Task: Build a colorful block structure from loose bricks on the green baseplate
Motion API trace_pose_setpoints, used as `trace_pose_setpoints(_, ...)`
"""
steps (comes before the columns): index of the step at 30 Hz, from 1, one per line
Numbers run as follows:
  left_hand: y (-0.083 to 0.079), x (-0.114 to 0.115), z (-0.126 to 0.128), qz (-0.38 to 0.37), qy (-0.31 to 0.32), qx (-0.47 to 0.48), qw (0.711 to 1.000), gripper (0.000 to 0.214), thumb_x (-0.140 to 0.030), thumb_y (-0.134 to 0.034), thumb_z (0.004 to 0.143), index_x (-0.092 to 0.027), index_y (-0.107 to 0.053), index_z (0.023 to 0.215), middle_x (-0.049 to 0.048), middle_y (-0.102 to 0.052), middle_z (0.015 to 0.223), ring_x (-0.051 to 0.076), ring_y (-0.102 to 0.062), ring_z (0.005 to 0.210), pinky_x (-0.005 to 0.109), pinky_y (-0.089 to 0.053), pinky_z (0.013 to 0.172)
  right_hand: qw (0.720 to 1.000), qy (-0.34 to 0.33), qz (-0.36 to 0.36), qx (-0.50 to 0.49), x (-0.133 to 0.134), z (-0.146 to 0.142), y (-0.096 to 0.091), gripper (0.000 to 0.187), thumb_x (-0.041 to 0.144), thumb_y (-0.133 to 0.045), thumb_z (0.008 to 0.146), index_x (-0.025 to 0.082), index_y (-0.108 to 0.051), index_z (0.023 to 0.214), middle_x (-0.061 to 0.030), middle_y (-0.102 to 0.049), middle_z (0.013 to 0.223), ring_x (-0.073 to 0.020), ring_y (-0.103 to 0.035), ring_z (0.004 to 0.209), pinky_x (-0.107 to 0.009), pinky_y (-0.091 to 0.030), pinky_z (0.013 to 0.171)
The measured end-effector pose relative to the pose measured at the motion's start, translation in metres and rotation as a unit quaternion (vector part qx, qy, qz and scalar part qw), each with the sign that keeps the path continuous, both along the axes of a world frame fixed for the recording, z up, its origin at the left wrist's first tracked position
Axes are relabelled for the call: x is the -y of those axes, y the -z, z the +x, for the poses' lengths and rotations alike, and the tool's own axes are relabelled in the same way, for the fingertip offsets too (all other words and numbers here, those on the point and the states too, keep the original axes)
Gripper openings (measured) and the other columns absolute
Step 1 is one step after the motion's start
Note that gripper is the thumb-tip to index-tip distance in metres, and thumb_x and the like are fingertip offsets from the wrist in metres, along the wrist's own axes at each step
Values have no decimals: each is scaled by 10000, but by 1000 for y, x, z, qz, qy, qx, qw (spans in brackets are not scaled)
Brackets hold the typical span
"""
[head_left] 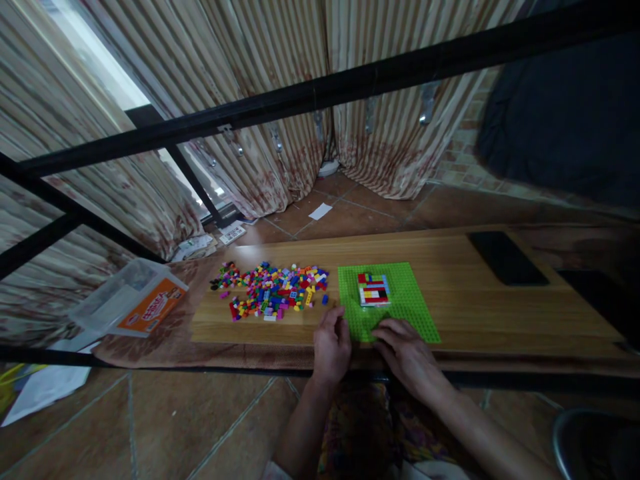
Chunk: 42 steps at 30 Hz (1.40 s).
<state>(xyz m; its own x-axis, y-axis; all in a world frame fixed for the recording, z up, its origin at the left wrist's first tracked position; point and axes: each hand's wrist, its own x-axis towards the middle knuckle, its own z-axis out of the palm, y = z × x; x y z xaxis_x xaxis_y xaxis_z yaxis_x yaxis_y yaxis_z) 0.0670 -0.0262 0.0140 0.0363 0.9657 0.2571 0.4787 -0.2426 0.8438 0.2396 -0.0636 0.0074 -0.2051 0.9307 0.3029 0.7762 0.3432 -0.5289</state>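
A green studded baseplate (407,287) lies on the wooden board, bearing a small build of toy bricks (374,291) in red, white, blue, yellow and black. My left hand (332,343) is at the plate's left front corner with its fingers curled together; what they hold, if anything, is hidden. Over the plate's front edge, my right hand (404,350) has thumb and fingers drawn together, just in front of the build. Anything between those fingertips is too small to make out. To the left is a spread pile of loose multicoloured toy bricks (273,290).
A clear plastic box (125,297) with an orange label lies tilted left of the wooden board (305,333). On the board's right is a dark flat phone-like slab (507,258). A black metal rail (300,97) crosses beyond, before striped curtains (270,53).
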Motion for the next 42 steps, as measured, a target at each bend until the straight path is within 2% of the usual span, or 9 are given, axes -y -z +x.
trace_pose_setpoints(3, -3, 2, 1, -5, -1, 6, 1000, 224, -147, -494, 875, -185, -629, 1049, 70, -682, 1000, 178, -642, 944, 315, -513, 855, 999, 13, -15, -38, 0, 1, -5, 172, 235, -516, 879, 256, -674, 944, -39, -647, 947, -199, -601, 904, -353, -501, 815)
trace_pose_setpoints(7, -8, 5, 6, -23, 10, 29, 999, 207, -189, -499, 890, -188, -628, 1052, 61, -680, 994, 170, -646, 937, 309, -518, 853, 987, 76, -40, -133, -9, 4, -23, 167, 320, -532, 866, 253, -669, 932, -28, -678, 931, -185, -631, 850, -321, -506, 765)
trace_pose_setpoints(10, -14, 4, 12, -27, 24, 45, 998, 209, -207, -493, 901, -189, -624, 1063, 59, -676, 988, 160, -649, 911, 292, -527, 826, 973, 112, -37, -197, -25, 8, -35, 182, 370, -578, 822, 238, -680, 896, -16, -683, 828, -162, -624, 711, -284, -501, 670)
trace_pose_setpoints(13, -21, -1, 19, -15, 33, 34, 999, 216, -194, -483, 902, -197, -618, 1071, 56, -667, 979, 151, -640, 877, 285, -529, 800, 964, 137, -21, -227, -46, 13, -40, 211, 386, -613, 782, 220, -691, 886, -17, -682, 779, -159, -622, 671, -279, -497, 652)
trace_pose_setpoints(18, -26, -19, 25, 28, 17, -35, 999, 295, -138, -498, 865, -200, -583, 1141, 77, -622, 1077, 193, -593, 1034, 362, -500, 921, 972, 158, -8, -174, -79, 12, -37, 205, 350, -592, 778, 206, -699, 876, -35, -702, 813, -172, -638, 697, -305, -496, 694)
trace_pose_setpoints(22, -26, -33, 30, 44, 22, -66, 997, 362, -82, -499, 827, -193, -576, 1163, 96, -588, 1140, 214, -553, 1103, 404, -463, 998, 982, 156, 13, -104, -91, 5, -33, 194, 304, -550, 803, 203, -702, 869, -59, -710, 867, -191, -647, 760, -326, -495, 748)
trace_pose_setpoints(33, -16, -35, 41, 44, 57, -70, 995, 416, -99, -448, 866, -215, -539, 1254, 105, -564, 1216, 230, -515, 1185, 423, -439, 1049, 985, 166, 41, 11, -89, -4, -30, 282, 255, -448, 862, 177, -690, 985, -102, -683, 894, -234, -618, 842, -371, -486, 787)
trace_pose_setpoints(39, -12, -34, 41, 46, 58, -45, 996, 407, -108, -446, 875, -214, -525, 1261, 105, -572, 1214, 224, -522, 1187, 408, -445, 1044, 986, 159, 38, 24, -84, -6, -34, 297, 232, -430, 872, 153, -676, 1017, -108, -673, 914, -240, -601, 866, -371, -485, 805)
trace_pose_setpoints(42, -7, -33, 39, 38, 50, -10, 998, 387, -142, -472, 881, -216, -514, 1259, 102, -588, 1197, 213, -567, 1116, 389, -492, 978, 987, 156, 39, 8, -82, -5, -33, 302, 227, -425, 876, 156, -673, 1033, -105, -673, 923, -238, -599, 886, -370, -484, 823)
